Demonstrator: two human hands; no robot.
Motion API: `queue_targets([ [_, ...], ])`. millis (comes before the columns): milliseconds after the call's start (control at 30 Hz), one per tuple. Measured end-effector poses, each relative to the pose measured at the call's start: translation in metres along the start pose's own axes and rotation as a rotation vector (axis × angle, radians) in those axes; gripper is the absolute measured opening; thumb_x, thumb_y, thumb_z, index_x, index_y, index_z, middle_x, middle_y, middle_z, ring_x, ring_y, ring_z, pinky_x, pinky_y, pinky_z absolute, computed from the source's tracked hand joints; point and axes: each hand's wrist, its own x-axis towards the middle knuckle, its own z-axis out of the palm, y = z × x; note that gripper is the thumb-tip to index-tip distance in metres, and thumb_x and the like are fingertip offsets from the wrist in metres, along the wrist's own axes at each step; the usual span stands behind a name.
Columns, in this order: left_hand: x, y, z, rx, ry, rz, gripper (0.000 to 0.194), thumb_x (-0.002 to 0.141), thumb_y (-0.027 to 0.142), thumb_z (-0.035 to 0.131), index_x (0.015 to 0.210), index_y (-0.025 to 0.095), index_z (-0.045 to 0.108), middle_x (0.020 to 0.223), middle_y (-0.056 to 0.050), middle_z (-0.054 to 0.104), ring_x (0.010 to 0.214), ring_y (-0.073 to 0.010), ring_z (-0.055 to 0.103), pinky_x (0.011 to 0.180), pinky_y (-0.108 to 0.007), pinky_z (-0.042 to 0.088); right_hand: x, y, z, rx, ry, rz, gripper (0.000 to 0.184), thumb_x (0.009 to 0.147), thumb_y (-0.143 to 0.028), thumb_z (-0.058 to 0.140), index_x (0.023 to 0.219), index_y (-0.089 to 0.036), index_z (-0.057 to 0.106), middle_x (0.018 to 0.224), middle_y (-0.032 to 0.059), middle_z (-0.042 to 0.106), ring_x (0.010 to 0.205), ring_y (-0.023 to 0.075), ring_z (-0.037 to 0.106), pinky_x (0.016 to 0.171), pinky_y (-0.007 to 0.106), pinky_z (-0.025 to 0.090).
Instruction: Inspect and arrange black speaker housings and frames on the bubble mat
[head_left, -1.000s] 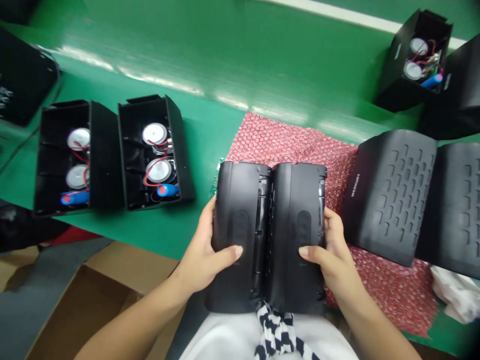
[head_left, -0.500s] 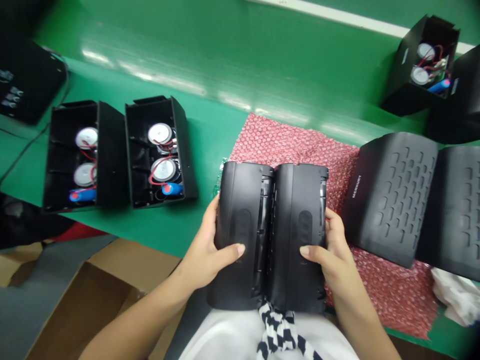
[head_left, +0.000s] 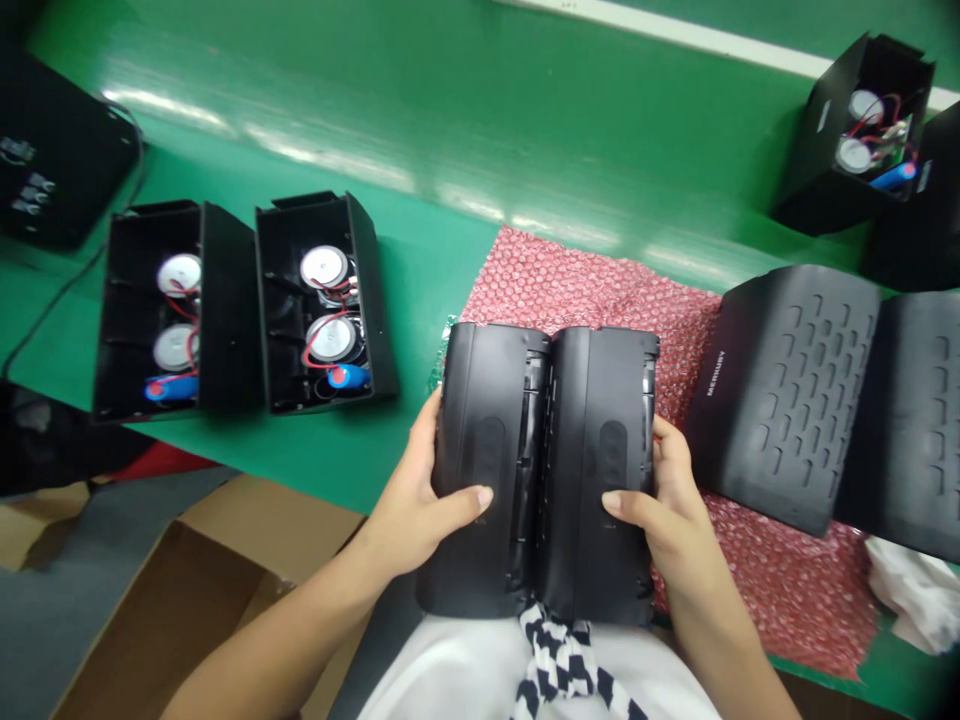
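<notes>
A glossy green counter ran across the view, with a sheet of red bubble wrap spread on its near right part. Over the counter's near edge and your lap, you held two matte black plastic speaker back covers side by side, long edges touching. Your left hand was closed around the outer edge of the left cover, thumb across its face; your right hand gripped the right cover likewise. Compared with a second ago, neither grip had altered and the pair stayed pressed together; only your head had shifted slightly, sliding the surroundings a little rightward in view. The covers were thus being held steady, not set down. To your left stood two open black speaker housings showing round silver drivers, red wires and blue cells. To your right lay two black perforated grille shells, and a further open black housing stood well beyond.
</notes>
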Motion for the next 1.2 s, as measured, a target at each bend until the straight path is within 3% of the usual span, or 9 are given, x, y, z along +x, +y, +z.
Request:
queue_targets([
  [933, 0.0005, 0.0025, 0.0, 0.034, 0.016, 0.01, 0.104, 0.071, 0.039, 0.078, 0.154, 0.018, 0.019, 0.156, -0.015, 0.036, 0.143, -0.0361, 0.036, 0.12, -0.049, 0.03, 0.0003, -0.0035, 0.0024, 0.031, -0.001, 0.017, 0.071, 0.066, -0.022, 0.071, 0.13, -0.027, 0.04, 0.128, 0.0033, 0.059, 0.113, 0.0228, 0.058, 0.095, 0.036, 0.05],
  [1200, -0.0003, 0.001, 0.0001, 0.015, 0.022, -0.003, 0.104, 0.07, 0.039, 0.079, 0.155, 0.021, 0.02, 0.155, -0.014, 0.038, 0.142, -0.0365, 0.038, 0.117, -0.048, 0.034, 0.0013, 0.0006, 0.0016, -0.007, -0.018, 0.02, 0.072, 0.069, -0.026, 0.069, 0.133, -0.028, 0.035, 0.136, 0.006, 0.053, 0.121, 0.0262, 0.056, 0.102, 0.042, 0.048],
])
